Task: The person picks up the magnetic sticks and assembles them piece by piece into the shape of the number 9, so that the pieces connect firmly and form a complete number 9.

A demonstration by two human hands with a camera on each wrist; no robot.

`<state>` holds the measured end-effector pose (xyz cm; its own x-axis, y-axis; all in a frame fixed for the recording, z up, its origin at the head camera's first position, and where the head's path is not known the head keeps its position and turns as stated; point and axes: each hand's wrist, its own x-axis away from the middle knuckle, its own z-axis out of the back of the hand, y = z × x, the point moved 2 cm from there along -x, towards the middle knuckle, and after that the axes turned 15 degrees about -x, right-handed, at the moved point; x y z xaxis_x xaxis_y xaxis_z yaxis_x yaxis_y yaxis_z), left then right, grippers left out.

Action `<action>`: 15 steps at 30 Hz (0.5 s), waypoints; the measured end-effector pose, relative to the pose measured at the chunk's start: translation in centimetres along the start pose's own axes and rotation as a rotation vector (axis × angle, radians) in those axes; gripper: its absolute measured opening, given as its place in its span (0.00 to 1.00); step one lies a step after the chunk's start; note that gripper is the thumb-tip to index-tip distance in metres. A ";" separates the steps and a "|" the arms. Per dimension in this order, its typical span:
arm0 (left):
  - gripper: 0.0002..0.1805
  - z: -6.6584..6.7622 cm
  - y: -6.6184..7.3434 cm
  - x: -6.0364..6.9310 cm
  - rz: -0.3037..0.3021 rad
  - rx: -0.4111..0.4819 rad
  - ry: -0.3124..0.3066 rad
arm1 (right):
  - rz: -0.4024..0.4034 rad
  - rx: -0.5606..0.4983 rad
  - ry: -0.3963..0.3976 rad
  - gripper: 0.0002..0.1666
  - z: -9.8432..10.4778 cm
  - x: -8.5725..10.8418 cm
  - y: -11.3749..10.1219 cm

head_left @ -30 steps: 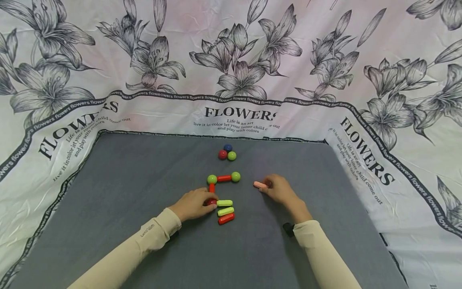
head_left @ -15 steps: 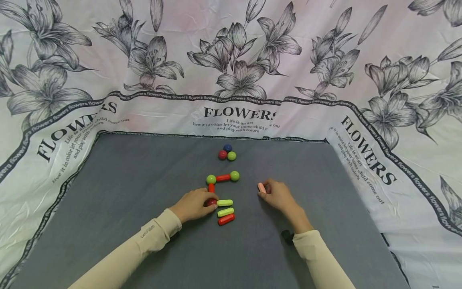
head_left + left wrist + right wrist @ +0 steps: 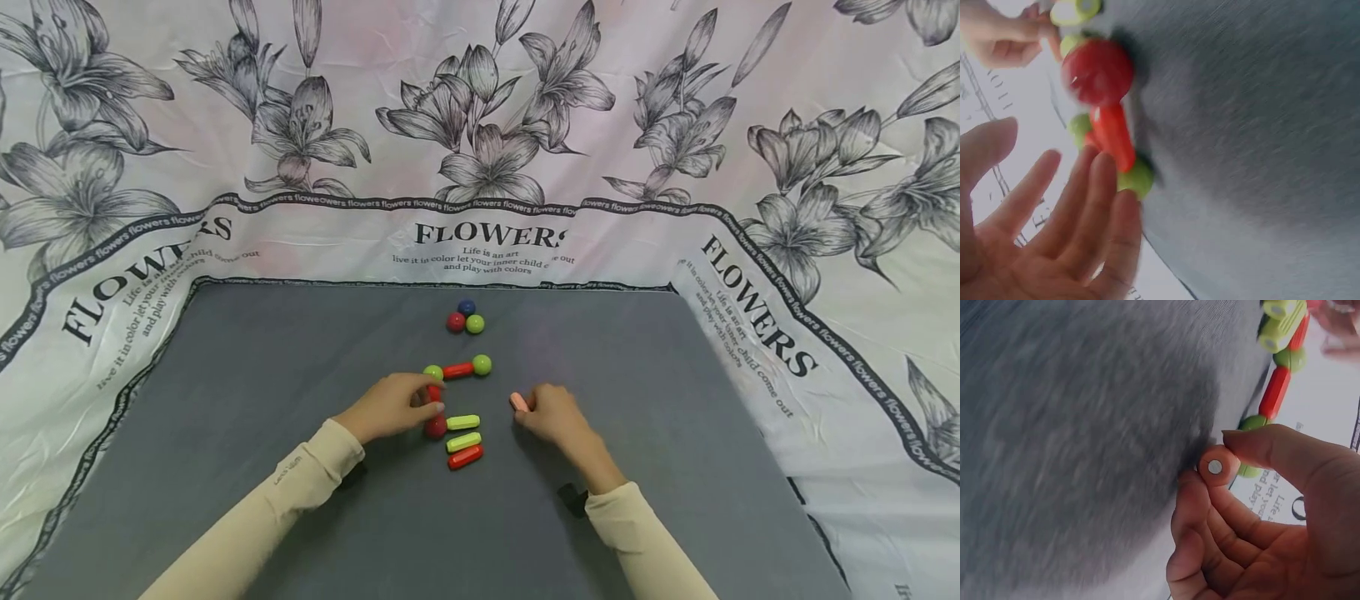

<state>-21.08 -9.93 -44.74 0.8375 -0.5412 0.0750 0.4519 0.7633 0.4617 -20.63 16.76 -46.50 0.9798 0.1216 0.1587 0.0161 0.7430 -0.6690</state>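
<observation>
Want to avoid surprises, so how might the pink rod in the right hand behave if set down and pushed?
The pink rod is probably stiff: no bend shows where the right hand pinches it. Its slightly angular outline hints it may resist rolling. The silvery end disc might be magnetic and cling.

The red ball [image 3: 1099, 74] looks like smooth plastic, glossy enough that I catch a glint on it. The red rod [image 3: 458, 370] and the yellow-green rod [image 3: 462, 422] seem the same shiny plastic; the peach rod [image 3: 519, 402] looks smooth but duller, with a silvery, metal-looking disc [image 3: 1215, 467] in its end. The grey tabletop [image 3: 300, 350] appears matt and faintly fuzzy, like cloth. The flowered curtain [image 3: 360, 237] is creased fabric, the cream sleeve [image 3: 255, 533] soft matt cloth.
</observation>
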 end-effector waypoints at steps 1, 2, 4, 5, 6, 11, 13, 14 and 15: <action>0.22 0.3 -0.1 -0.3 -0.005 0.030 0.024 | -0.005 -0.008 0.000 0.26 -0.2 -0.1 -0.2; 0.22 0.6 -0.1 -0.6 -0.008 0.071 0.045 | -0.010 -0.018 0.001 0.24 -0.4 -0.1 -0.4; 0.23 1.1 -0.3 -1.3 -0.018 0.184 0.084 | -0.015 -0.046 0.006 0.19 -0.8 -0.3 -0.7; 0.24 1.2 -0.4 -1.7 -0.025 0.244 0.099 | -0.011 -0.062 0.011 0.16 -1.0 -0.4 -0.8; 0.25 1.3 -0.5 -2.2 -0.034 0.305 0.112 | -0.010 -0.080 0.014 0.13 -1.2 -0.4 -1.0; 0.28 1.5 -0.3 -4.2 -0.016 0.466 0.128 | -0.001 -0.132 0.053 0.10 -1.9 -0.7 -1.3; 0.30 1.3 -0.2 -5.1 0.020 0.459 0.102 | -0.013 -0.149 0.067 0.10 -2.2 -0.8 -1.3; 0.31 1.2 -0.1 -5.5 0.041 0.443 0.084 | -0.018 -0.161 0.072 0.10 -2.3 -0.8 -1.3; 0.32 1.0 0.0 -6.0 0.053 0.422 0.065 | -0.020 -0.171 0.077 0.10 -2.4 -0.8 -1.3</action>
<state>-26.42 -7.08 -44.31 0.8799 -0.4714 0.0592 0.2536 0.5713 0.7806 -20.92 14.13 -47.52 0.9912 0.0525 0.1218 0.0630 0.6216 -0.7808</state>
